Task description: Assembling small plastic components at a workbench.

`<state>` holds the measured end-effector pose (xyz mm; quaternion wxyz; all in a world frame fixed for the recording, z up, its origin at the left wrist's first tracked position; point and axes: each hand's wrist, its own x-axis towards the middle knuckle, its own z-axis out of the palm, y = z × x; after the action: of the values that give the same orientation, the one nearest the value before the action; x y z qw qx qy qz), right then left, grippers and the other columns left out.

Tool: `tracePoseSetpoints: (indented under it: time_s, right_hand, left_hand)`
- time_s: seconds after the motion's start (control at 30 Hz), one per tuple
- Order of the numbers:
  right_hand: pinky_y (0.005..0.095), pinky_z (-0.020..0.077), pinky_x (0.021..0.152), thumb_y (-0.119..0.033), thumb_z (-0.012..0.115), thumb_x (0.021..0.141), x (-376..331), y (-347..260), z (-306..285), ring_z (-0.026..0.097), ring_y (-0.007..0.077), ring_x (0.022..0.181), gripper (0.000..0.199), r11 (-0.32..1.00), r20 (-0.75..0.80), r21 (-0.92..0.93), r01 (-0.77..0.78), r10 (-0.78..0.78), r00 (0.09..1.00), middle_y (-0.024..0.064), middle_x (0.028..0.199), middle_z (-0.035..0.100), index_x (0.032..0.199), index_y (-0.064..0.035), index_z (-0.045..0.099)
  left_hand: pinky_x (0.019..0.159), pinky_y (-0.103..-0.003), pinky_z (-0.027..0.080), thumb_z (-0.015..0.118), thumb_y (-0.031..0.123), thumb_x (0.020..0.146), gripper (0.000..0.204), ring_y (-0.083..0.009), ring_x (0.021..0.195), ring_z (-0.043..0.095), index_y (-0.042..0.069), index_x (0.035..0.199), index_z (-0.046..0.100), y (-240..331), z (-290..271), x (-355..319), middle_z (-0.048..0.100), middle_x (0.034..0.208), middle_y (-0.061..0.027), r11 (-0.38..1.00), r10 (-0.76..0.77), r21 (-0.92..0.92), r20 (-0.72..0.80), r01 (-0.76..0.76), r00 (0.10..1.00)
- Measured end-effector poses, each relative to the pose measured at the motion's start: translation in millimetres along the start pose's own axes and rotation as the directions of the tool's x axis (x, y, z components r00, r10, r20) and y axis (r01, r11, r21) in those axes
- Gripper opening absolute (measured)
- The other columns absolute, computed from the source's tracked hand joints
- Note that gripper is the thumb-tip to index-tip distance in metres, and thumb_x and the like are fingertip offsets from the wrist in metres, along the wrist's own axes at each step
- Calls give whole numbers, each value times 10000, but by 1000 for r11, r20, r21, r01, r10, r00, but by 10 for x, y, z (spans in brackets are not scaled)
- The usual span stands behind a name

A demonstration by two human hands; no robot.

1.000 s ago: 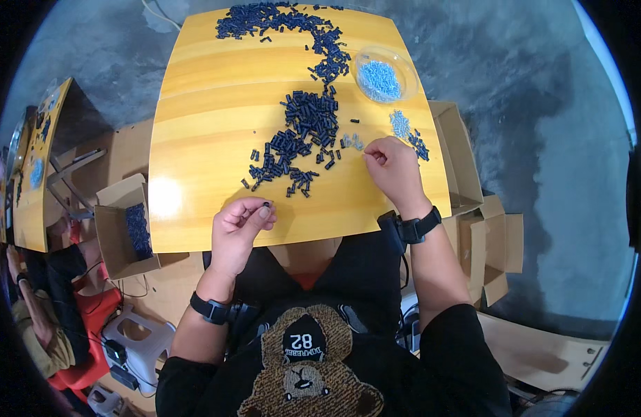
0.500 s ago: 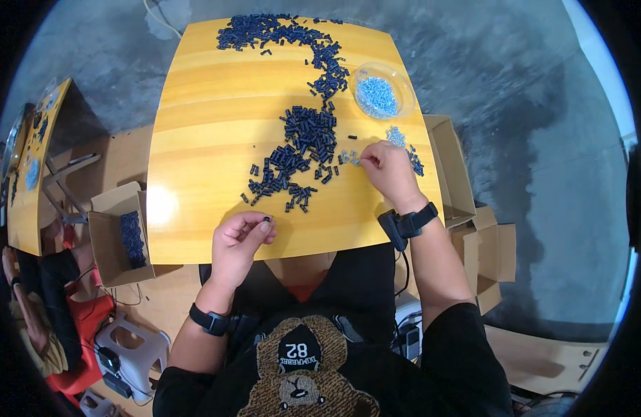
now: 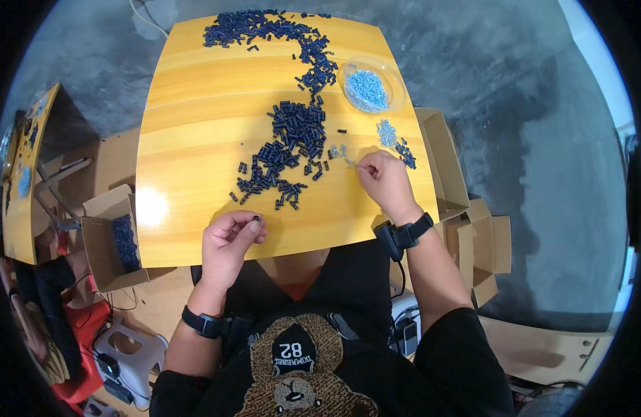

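Over the front edge of the table, my left hand pinches a small black cylindrical piece between thumb and fingers; only its end shows. My right hand is closed in a pinch just above the tabletop, and whatever its fingertips hold is too small to make out. Beside those fingertips lie several small pale screw-like pieces. A dense pile of black cylindrical pieces spreads between the two hands, with loose ones scattered toward my left hand.
More black pieces trail along the far edge of the yellow table. A clear round dish of pale blue pieces stands at the far right, near a small pale heap and a dark one. Cardboard boxes flank the table.
The whole view has shifted slightly, so the table sits a little further left. My right hand has drawn slightly nearer and away from the pale heap; my left hand keeps its pinch.
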<state>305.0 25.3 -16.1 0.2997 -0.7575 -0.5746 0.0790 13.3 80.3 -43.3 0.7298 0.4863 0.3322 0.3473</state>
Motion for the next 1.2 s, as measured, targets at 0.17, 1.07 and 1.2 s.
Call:
tracePoseSetpoints:
  time_s: [0.17, 1.07, 1.2]
  right_hand:
    - [342, 459, 579, -15, 600, 691, 13, 42, -73, 564, 284, 636, 21, 998, -58, 55, -32, 35, 998, 136, 638, 559, 677, -10, 585]
    - [372, 459, 659, -59, 601, 747, -340, -366, 258, 547, 305, 726, 67, 993, -78, -36, 115, -117, 990, 128, 708, 557, 796, -18, 623]
    - [340, 453, 640, -33, 614, 740, -348, -412, 226, 554, 284, 683, 89, 997, -57, -28, 74, -75, 996, 122, 715, 578, 820, 2, 630]
  left_hand:
    - [670, -251, 487, 540, 20, 865, 111, -139, 756, 599, -23, 962, 572, -6, -4, 3, 630, 871, -97, 1000, -21, -21, -1, 21, 1000]
    - [680, -257, 493, 524, 5, 868, 117, -139, 764, 599, -26, 972, 568, -11, -26, 9, 628, 890, -101, 1000, -22, -15, 8, 23, 1000]
    - [678, -255, 491, 529, 9, 867, 116, -137, 761, 598, -25, 970, 569, -6, -27, 0, 629, 886, -100, 1000, -23, -9, 12, 23, 1000]
